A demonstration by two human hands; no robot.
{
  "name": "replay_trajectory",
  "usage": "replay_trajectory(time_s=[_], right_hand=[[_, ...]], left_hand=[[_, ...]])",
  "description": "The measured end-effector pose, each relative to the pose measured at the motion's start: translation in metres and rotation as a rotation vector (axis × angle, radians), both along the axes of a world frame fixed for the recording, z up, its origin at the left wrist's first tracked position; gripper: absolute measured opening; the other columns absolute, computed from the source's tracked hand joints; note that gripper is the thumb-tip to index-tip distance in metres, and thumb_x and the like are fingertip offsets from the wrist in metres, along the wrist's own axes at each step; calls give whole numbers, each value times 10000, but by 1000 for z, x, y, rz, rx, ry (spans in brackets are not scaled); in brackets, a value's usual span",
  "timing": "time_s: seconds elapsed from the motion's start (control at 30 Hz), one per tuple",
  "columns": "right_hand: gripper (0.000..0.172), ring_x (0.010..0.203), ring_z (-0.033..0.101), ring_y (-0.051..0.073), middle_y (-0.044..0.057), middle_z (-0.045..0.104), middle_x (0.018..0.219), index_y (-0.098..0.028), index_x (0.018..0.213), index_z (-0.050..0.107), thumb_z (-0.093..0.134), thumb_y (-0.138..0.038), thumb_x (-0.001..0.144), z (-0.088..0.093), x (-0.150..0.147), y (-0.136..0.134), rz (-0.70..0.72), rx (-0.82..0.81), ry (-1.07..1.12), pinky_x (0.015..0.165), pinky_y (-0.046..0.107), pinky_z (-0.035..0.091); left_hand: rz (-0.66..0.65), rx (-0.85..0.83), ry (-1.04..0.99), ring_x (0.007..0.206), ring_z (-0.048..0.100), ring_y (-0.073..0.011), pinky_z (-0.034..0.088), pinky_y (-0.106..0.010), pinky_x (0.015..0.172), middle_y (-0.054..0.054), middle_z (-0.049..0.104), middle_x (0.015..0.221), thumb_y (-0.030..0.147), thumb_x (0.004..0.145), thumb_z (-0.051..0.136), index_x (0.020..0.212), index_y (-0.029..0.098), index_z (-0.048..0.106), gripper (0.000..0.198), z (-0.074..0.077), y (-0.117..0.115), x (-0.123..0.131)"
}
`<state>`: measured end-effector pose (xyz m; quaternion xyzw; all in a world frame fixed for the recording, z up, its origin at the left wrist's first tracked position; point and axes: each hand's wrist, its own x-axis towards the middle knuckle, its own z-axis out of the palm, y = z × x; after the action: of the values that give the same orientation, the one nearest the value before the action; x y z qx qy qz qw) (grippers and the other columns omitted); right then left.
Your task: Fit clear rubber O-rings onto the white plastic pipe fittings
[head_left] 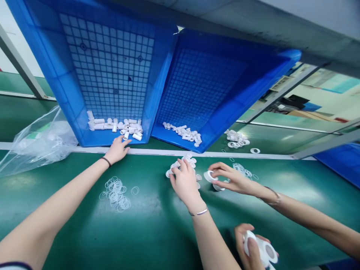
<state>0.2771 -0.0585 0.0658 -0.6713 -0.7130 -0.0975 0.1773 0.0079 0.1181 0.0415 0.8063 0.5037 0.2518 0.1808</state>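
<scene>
My left hand reaches to the front rim of the left blue bin. Its fingers are spread and empty, just short of the short white plastic tubes lying along the bin's lower edge. A black band circles that wrist. My right hand, with a thin silver bracelet, rests on a small heap of white plastic pieces on the green mat, fingers curled round a few of them. A loose pile of clear thin rings lies between my arms.
A second tilted blue bin holds more white tubes. A co-worker's hand from the right pinches a white ring; another hand at the bottom holds a white round part. A clear plastic bag lies left. White rings sit further back.
</scene>
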Motion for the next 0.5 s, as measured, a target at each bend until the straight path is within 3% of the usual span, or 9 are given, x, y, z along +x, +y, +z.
replay_trajectory(time_s=[0.17,0.23,0.3,0.4,0.5], right_hand=[[134,1192,445,337,168,537,1225,-164,927,638,510,-185,895,1,-4,-12,-40,70,83,966,540,398],[163,1056,538,285,144,586,1114,-179,961,637,479,-190,922,0,-23,-10,46,13,143,904,470,450],[175,944,587,238,107,614,1016,-197,967,641,472,-179,926,-5,-46,-4,237,-151,193,840,390,491],[187,918,615,224,85,626,1004,-213,1027,636,501,-195,899,-19,-74,4,488,-376,206,810,348,519],[184,887,637,249,95,632,971,-230,965,640,485,-256,870,-44,-83,12,549,-426,215,760,378,534]], left_hand=[[68,-55,5,1231,368,-397,269,-554,1045,-206,467,1284,205,814,558,1041,126,641,254,-8,30,20],[89,-86,-29,1207,392,-389,264,-551,1046,-227,481,1242,154,817,531,1008,93,625,222,-8,34,23],[119,-113,-71,1189,418,-388,267,-563,1037,-258,490,1210,96,820,484,1030,56,599,243,-1,32,23],[188,-139,-136,1134,491,-356,351,-538,993,-270,540,1151,54,825,443,1131,19,544,324,21,6,16],[258,-115,-189,1117,545,-248,437,-384,966,-189,571,1215,74,840,484,1277,91,480,438,37,-37,6]])
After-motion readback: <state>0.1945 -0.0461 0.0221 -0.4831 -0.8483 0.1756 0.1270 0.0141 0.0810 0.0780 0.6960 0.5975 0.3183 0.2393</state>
